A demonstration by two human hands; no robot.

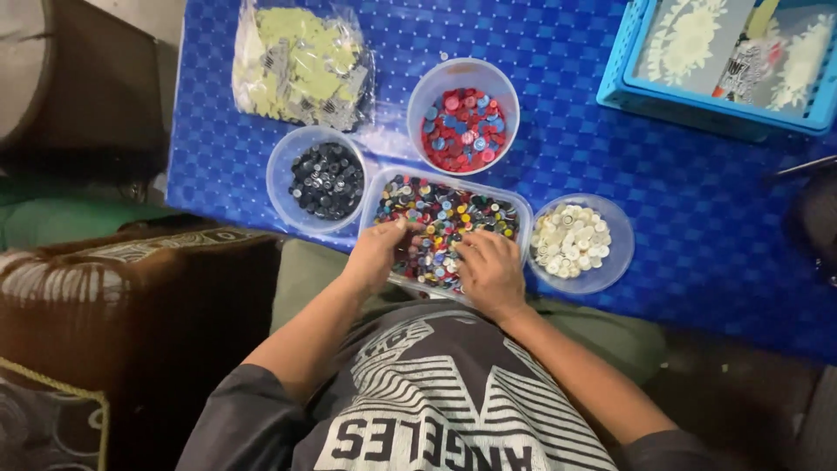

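In mixed-button tray (520,212) | left hand (377,253), right hand (491,270) | fingers curled on buttons (440,218)

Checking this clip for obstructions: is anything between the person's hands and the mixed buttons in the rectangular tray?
Nothing visible. Both the left hand and the right hand already rest inside the rectangular tray, directly on the mixed buttons. The round tubs around it stand clear of the hands.

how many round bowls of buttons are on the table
3: black buttons bowl left of the rectangular tray, red and blue buttons bowl behind it, cream buttons bowl to its right. None appear hidden.
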